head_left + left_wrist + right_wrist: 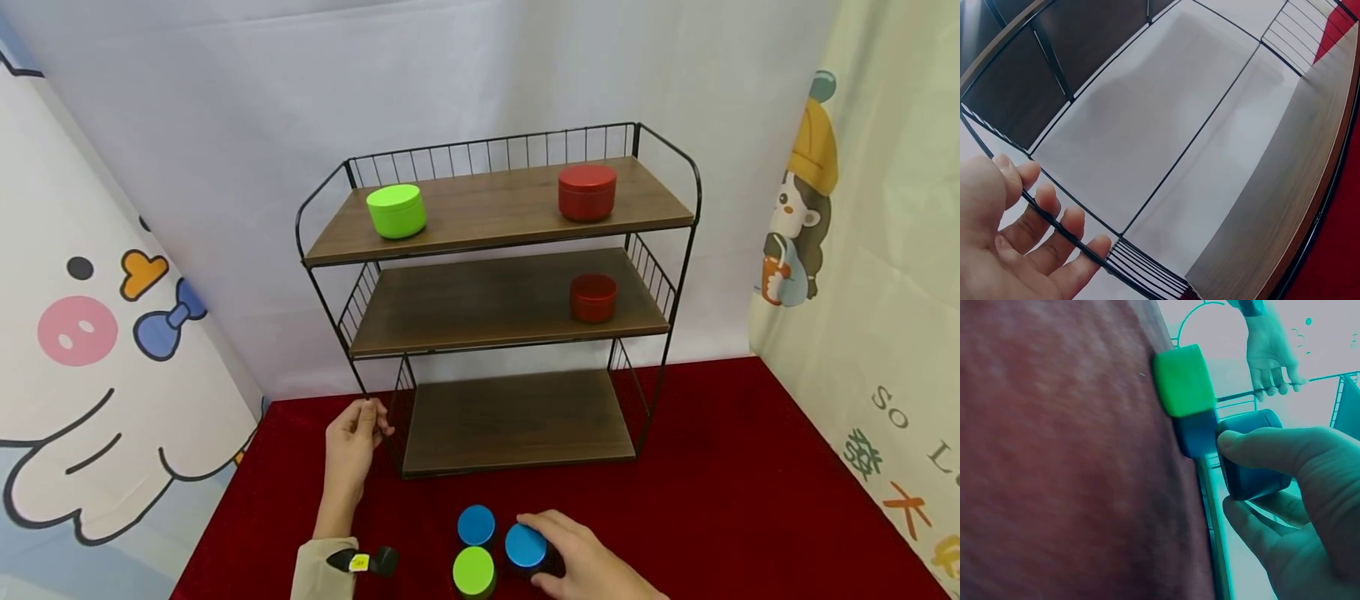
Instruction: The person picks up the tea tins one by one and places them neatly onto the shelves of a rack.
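At the left front post of a three-tier shelf rack (517, 333), my left hand (358, 425) holds the black metal rod; in the left wrist view its fingers (1054, 250) lie behind the rod with the thumb in front. My right hand (581, 554) grips a round blue tin (526, 546) between thumb and fingers, and the right wrist view shows the same blue tin (1254, 456) held by its sides. Just left of it stand a second blue tin (476, 526) and a lime-green tin (474, 572), close together on the red cloth.
On the top shelf sit a green tin (397, 211) at the left and a large red tin (587, 192) at the right. A smaller red tin (593, 298) stands on the middle shelf. The bottom shelf (517, 421) is bare wood. Red cloth (750, 483) covers the table.
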Tool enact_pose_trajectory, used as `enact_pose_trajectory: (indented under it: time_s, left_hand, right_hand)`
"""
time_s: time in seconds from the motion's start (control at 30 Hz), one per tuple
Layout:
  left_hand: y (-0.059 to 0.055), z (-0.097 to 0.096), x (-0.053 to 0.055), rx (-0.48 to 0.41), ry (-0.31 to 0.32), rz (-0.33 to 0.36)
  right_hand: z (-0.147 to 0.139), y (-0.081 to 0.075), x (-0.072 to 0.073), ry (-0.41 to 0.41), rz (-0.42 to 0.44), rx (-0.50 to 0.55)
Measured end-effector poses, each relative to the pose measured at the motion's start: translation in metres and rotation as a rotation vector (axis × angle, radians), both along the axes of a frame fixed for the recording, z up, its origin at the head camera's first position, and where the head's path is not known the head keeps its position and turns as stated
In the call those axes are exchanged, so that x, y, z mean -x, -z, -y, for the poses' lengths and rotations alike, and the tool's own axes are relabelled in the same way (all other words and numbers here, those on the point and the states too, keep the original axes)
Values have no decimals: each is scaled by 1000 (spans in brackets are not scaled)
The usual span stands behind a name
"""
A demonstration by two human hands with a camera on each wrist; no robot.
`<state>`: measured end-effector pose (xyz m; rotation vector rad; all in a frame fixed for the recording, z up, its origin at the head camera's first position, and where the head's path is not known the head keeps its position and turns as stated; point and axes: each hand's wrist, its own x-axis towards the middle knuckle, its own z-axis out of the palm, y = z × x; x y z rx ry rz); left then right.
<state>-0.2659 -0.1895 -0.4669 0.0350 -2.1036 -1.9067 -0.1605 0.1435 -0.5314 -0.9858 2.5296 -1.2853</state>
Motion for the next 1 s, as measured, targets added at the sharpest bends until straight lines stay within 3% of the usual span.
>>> enact_pose_trajectory:
  time_s: [0.2, 0.53, 1.0]
  left_hand:
    - [0, 2, 0, -2, -1, 9]
    - [2, 2, 2, -2, 6, 5]
    - [-2, 2, 2, 21, -12, 12]
  right_hand:
    - [-1, -18, 9, 60, -46, -12]
    - [7, -48, 27, 100, -260, 35]
    - [15, -79, 40, 102, -376, 115]
